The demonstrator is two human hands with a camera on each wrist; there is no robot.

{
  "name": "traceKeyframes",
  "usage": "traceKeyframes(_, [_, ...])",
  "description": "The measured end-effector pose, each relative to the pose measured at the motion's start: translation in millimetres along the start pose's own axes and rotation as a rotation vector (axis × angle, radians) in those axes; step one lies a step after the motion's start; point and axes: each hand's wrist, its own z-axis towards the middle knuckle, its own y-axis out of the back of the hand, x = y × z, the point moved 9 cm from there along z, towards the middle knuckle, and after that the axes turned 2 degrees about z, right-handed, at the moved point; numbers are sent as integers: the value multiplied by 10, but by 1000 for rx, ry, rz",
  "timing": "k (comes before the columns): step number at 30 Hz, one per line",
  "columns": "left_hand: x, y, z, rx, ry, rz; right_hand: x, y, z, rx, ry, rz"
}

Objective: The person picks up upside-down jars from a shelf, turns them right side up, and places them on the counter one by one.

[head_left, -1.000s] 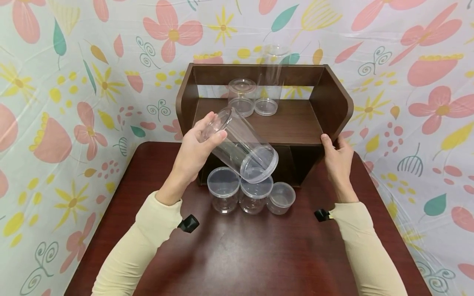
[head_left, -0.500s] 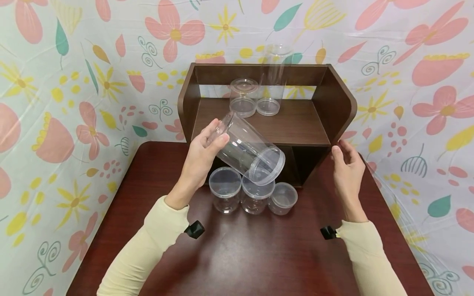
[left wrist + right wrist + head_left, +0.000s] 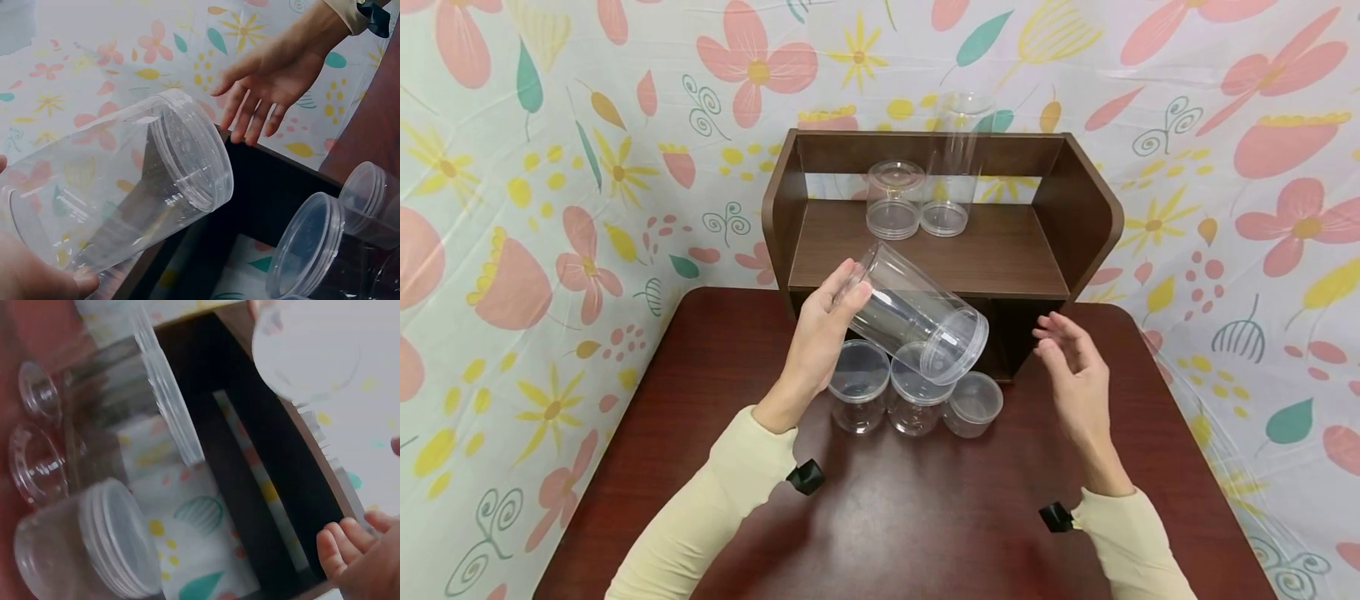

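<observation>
My left hand (image 3: 826, 333) grips a large clear plastic jar (image 3: 917, 312) by its base end. The jar is tilted, its lidded end pointing down to the right, above the jars on the table. In the left wrist view the jar's lid (image 3: 194, 150) faces my right hand (image 3: 275, 81). That right hand (image 3: 1075, 379) hovers to the right of the jar, touching nothing, its fingers loosely bent. Below the held jar stand two lidded clear jars (image 3: 859, 392) (image 3: 913, 412) and a smaller clear jar (image 3: 973, 404).
A dark brown two-level shelf (image 3: 925, 262) stands at the back of the reddish table (image 3: 880, 517). On its upper board are a short clear jar (image 3: 895, 204) and a tall clear jar (image 3: 951, 175). A flower-patterned sheet (image 3: 647, 167) hangs behind.
My right hand has let go of the shelf's right side and moved down, then left toward the held jar. My left hand has brought the jar slightly right and down, tilting it flatter.
</observation>
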Motion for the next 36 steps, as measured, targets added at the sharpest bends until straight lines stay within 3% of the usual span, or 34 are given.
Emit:
traceKeyframes(6, [91, -21, -28, -29, 0, -16, 44, -383, -212, 273, 90, 73])
traceKeyframes(10, [152, -37, -61, -34, 0, -28, 13, -568, -322, 372, 82, 102])
traceKeyframes(25, [380, -112, -178, -31, 21, -50, -178, -801, -470, 454, -38, 113])
traceKeyframes(36, [557, -155, -234, -33, 53, -78, -212, -831, -480, 426, -47, 107])
